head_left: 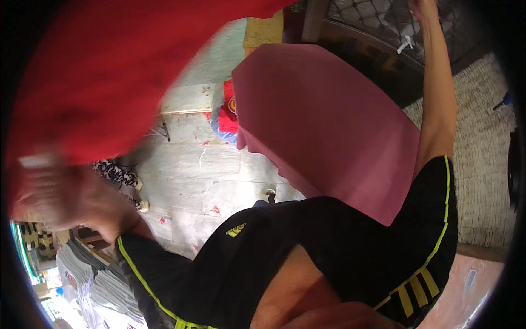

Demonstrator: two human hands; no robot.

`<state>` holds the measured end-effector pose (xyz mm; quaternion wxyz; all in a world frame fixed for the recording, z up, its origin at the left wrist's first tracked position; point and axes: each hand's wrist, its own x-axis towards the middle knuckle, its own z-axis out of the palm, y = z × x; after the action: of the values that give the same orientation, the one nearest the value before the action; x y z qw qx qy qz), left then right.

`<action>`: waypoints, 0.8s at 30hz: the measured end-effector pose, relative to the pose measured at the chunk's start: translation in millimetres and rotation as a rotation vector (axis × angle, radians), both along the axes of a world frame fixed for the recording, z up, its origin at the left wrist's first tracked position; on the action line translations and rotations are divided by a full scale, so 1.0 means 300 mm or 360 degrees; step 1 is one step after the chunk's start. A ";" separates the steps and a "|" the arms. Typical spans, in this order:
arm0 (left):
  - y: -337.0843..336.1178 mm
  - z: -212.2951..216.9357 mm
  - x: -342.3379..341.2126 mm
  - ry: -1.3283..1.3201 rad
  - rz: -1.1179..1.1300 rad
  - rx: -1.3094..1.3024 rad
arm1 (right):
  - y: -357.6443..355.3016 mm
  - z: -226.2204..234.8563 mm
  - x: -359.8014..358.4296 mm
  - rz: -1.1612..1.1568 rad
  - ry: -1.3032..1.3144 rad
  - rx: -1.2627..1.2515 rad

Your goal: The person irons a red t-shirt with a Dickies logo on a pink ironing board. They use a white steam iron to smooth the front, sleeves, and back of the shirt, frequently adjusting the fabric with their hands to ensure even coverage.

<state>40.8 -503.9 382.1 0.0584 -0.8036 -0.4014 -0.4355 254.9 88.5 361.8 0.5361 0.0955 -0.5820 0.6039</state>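
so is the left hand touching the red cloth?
Touching. The head view shows the left hand, blurred, gripping the lower edge of the red cloth, with no gap between them.

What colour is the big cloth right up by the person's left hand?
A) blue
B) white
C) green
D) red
D: the cloth filling the upper left of the view is red, and the blurred left hand sits at its lower edge.

left hand (66,200): lower left of the frame, blurry, gripping a big red cloth (104,71)
right hand (424,8): stretched to the top right edge
desk (329,126): middle, dark pink top
floor (203,164): pale tiles with red specks
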 end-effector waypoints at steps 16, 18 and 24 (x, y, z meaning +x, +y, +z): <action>0.683 -1.351 0.765 0.0210 0.0006 -0.0819 | 0.035 -1.246 0.786 -0.0904 -0.1050 -0.1205; 0.717 -1.351 0.774 0.0364 -0.0076 -0.0926 | 0.139 -1.267 0.869 -0.1400 -0.1251 -0.0759; 0.830 -1.203 0.804 0.0357 -0.0418 -0.1074 | 0.226 -0.848 0.836 -0.1696 -0.1342 -0.0165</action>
<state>282.0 -254.8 21.3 -0.2222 -0.8650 -0.4069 -0.1919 505.8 156.4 107.4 0.4917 -0.4736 -0.6789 0.2701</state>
